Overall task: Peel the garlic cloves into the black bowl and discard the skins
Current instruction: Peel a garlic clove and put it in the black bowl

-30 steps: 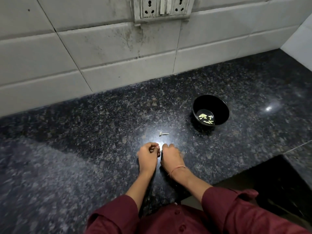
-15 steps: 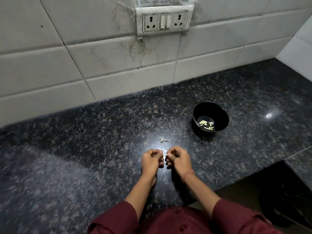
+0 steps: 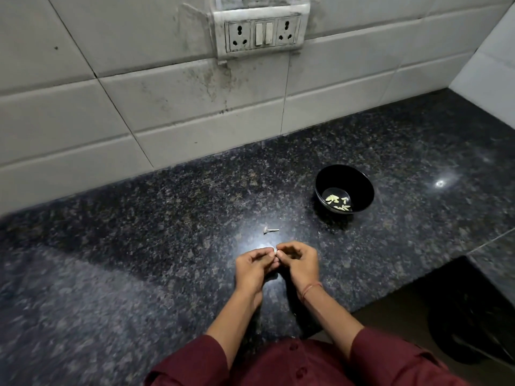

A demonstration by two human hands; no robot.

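— Both hands have turned since a second ago. The knuckles were up and low on the stone, and now the fingertips have come together, raised a little. The bowl and that scrap haven't budged.

— So how far along is it? Start with the big things.

— Right. The granite countertop [image 3: 139, 246] runs dark and speckled under everything. The black bowl [image 3: 365, 185] stands on it to the right and further back, well apart from the hands. The left hand [image 3: 252, 270] and the right hand [image 3: 299, 263] are close together near the front edge, with the fingers curled in.

— Anything in the bowl?

— A small heap of peeled cloves [image 3: 337, 202], pale yellow, lying on the bottom. So I'd say a good part is done.

— And the skins?

— One dry scrap of skin [image 3: 270, 230] lies on the stone between the hands and the bowl, nearer the hands. It hasn't been thrown out yet, and I can't see a bin from where I stand.

— What are the hands on?

— A tiny pale piece, a garlic clove [image 3: 274, 250] I think. It's pinched between the fingertips of both hands where they meet. It's too small for me to tell whether the skin is off.

— More to peel after that?

— I can't see any other unpeeled garlic on the counter. My guess is that this one goes into the bowl, and then the scraps get cleared.
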